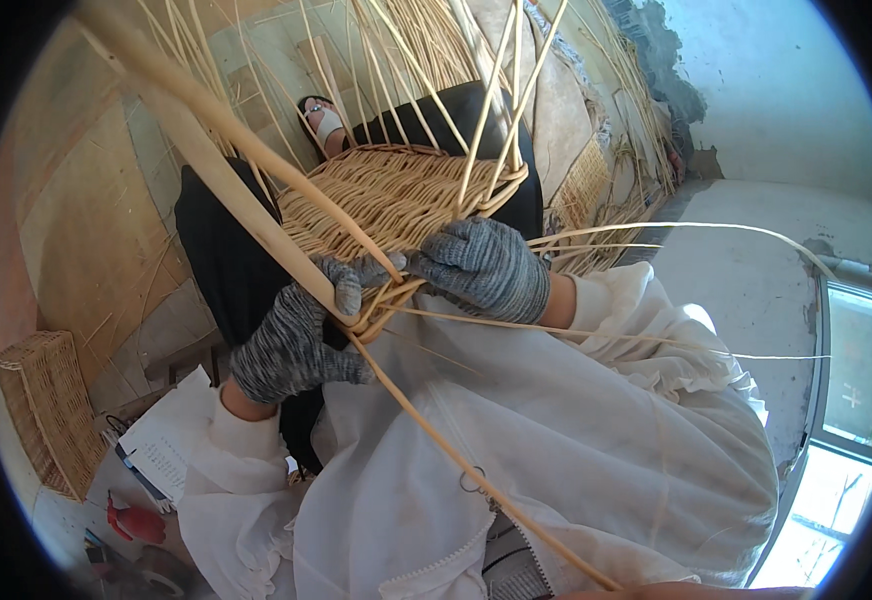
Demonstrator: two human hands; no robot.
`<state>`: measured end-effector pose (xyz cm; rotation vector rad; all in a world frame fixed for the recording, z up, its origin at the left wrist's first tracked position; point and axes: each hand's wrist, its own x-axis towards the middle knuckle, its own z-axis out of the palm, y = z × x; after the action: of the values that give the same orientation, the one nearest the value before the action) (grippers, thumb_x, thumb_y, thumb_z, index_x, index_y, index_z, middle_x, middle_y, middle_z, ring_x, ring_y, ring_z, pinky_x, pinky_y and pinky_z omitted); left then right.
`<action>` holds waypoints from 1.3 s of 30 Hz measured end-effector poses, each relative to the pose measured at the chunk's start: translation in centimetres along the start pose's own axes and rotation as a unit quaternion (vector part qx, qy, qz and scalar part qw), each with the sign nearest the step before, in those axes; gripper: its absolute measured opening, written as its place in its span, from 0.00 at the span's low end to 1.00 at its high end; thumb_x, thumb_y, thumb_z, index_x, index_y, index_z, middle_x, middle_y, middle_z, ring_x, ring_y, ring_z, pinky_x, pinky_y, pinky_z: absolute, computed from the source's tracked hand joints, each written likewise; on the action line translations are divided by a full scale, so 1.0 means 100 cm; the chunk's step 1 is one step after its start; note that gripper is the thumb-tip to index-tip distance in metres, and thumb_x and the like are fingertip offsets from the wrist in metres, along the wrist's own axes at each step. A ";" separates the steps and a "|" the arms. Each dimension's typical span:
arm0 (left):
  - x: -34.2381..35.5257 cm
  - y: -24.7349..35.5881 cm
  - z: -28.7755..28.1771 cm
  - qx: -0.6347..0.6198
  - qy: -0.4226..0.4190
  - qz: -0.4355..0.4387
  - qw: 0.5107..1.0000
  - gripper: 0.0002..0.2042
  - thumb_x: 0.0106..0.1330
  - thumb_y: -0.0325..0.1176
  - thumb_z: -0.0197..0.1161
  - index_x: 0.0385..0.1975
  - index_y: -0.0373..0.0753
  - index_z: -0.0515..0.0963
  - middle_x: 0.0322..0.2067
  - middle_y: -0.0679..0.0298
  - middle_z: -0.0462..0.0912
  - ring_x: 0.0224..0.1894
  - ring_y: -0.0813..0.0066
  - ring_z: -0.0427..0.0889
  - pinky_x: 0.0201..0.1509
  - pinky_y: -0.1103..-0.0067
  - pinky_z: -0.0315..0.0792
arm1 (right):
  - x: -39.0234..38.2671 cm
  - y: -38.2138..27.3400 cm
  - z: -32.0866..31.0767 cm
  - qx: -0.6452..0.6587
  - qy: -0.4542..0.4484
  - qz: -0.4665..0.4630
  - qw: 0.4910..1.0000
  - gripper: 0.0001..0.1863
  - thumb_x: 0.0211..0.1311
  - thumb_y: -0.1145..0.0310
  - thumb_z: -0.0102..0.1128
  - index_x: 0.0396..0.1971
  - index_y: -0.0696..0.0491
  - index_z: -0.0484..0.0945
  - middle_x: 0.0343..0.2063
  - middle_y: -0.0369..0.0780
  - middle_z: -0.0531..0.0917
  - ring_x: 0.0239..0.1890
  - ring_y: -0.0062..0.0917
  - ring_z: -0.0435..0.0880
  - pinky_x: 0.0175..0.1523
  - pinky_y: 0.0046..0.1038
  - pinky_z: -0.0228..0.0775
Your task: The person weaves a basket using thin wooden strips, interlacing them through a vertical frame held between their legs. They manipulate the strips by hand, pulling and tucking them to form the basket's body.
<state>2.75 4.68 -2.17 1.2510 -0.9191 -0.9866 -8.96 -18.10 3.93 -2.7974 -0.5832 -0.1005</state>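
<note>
A woven wicker basket base lies across my lap, with tall stakes rising from its far and right edges. My left hand, in a grey knit glove, is closed around its near left corner. Thick cane stakes run up and away from that corner. My right hand, also gloved, is closed at the near edge, its fingertips pressed together on a strand mostly hidden by the glove. Between the hands, a few canes cross in a loop. One long cane trails down over my white jacket.
Thin strands stick out to the right past my right wrist. Bundles of loose cane lie along the wall. At the lower left are a finished wicker basket, an open notebook and a red object. A window stands at the right.
</note>
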 end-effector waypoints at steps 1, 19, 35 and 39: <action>-0.004 -0.006 0.005 -0.003 0.023 -0.036 0.999 0.30 0.36 0.42 0.78 0.36 0.40 0.67 0.40 0.61 0.71 0.49 0.65 0.68 0.55 0.70 0.64 | -0.001 0.002 0.000 0.010 -0.006 0.001 1.000 0.19 0.48 0.70 0.53 0.44 0.52 0.76 0.30 0.38 0.76 0.30 0.31 0.78 0.31 0.30 0.72; 0.020 0.019 0.071 -0.122 0.339 -0.082 0.929 0.16 0.44 0.12 0.64 0.26 0.38 0.65 0.42 0.54 0.78 0.43 0.70 0.77 0.48 0.78 0.73 | -0.020 0.096 -0.025 0.352 0.128 0.163 0.913 0.08 0.55 0.74 0.58 0.36 0.56 0.75 0.30 0.40 0.79 0.35 0.27 0.80 0.46 0.28 0.75; 0.022 0.021 0.076 -0.130 0.386 -0.059 0.912 0.13 0.49 0.18 0.65 0.30 0.35 0.69 0.31 0.62 0.76 0.35 0.77 0.77 0.41 0.82 0.75 | 0.075 0.032 -0.014 0.544 0.279 0.155 0.776 0.13 0.59 0.67 0.53 0.42 0.57 0.71 0.20 0.32 0.74 0.14 0.10 0.66 0.17 0.13 0.60; 0.025 0.021 0.076 -0.139 0.442 -0.018 0.886 0.11 0.48 0.18 0.64 0.29 0.34 0.70 0.31 0.64 0.78 0.33 0.79 0.76 0.37 0.85 0.73 | 0.129 0.004 -0.009 0.607 0.244 0.149 0.741 0.06 0.60 0.70 0.51 0.29 0.56 0.75 0.18 0.31 0.71 0.14 0.11 0.64 0.16 0.12 0.55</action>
<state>-3.40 0.07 0.76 1.2768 -0.0328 -0.4425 2.97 -13.81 6.32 -1.4310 0.0165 -0.2597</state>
